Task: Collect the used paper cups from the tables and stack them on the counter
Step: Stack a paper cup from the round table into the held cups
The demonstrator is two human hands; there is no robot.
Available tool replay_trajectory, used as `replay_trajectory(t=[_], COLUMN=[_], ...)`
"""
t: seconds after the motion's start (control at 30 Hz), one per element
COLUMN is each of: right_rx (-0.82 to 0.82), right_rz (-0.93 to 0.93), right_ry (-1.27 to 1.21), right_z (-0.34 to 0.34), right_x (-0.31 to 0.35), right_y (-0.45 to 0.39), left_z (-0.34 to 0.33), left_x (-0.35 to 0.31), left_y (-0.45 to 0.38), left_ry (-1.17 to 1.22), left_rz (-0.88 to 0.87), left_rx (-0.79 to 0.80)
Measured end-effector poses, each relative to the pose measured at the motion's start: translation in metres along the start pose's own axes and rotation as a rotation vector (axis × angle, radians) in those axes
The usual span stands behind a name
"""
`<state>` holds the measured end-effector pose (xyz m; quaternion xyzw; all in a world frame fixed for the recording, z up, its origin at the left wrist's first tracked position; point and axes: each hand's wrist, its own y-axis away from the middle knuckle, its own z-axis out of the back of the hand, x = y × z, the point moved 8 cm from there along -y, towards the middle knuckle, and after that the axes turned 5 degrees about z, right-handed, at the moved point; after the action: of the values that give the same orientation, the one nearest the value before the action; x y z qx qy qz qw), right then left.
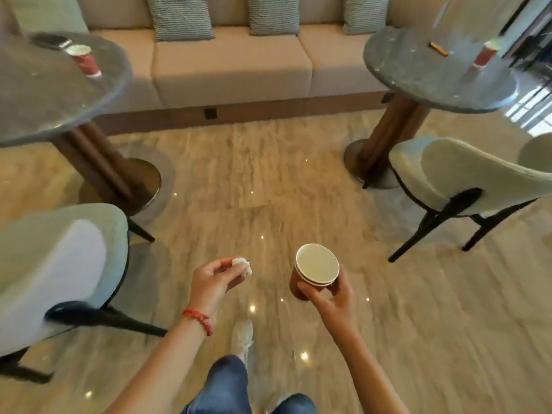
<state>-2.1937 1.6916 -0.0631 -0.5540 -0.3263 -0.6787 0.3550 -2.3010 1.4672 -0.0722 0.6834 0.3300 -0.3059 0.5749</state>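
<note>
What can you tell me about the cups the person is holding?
The stacked cups are paper cups nested one inside another; at least two white rims show, so the exact count is unclear. The outside is reddish-brown, the inside pale cream and looks empty. The stack tilts with its mouth toward the camera. The right hand grips it from below and the side, fingers curled round the wall, above the shiny floor between two tables.

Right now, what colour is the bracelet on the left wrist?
Red bracelet; the head view shows it.
</note>
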Motion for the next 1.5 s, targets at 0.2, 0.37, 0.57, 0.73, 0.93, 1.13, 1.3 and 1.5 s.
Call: replay_trajectory(t=[0.2,0.37,0.57,0.73,0.93,1.13,1.3,1.5], right_rx=[0.091,0.087,0.114,0.163,0.217,0.26,0.297,0.315], right_rz=[0.018,0.002,0.024,0.03,0.047,0.046,0.053,0.058], right_ry=[-0.009,-0.037,-0.034,-0.028,-0.017,0.008,0.024,0.035], right_z=[-0.066,-0.112,-0.158,-0.183,-0.21,-0.234,-0.266,-0.326], right_x=[0.005,0.031,0.061,0.068,0.073,0.093,0.099,0.107], right_y=[-0.098,-0.188,-0.282,-0.362,-0.485,-0.59,-0.659,-0.746], left_z=[0.014,0.011,0.002,-0.014,-0.043,-0.064,-0.068,-0.055], left_x=[-0.054,-0.125,-0.196,-0.24,-0.29,-0.349,-0.384,-0.433], left_y=[-0.079,-0.149,-0.231,-0.298,-0.389,-0.456,-0.507,-0.59], left_ry=[0.065,0.047,0.048,0.116,0.145,0.173,0.2,0.237], left_rz=[-0.024,-0.035,-0.049,-0.049,-0.065,-0.1,-0.095,-0.091], left_rx=[-0.095,-0.117,-0.124,-0.13,-0.163,-0.223,-0.275,-0.295])
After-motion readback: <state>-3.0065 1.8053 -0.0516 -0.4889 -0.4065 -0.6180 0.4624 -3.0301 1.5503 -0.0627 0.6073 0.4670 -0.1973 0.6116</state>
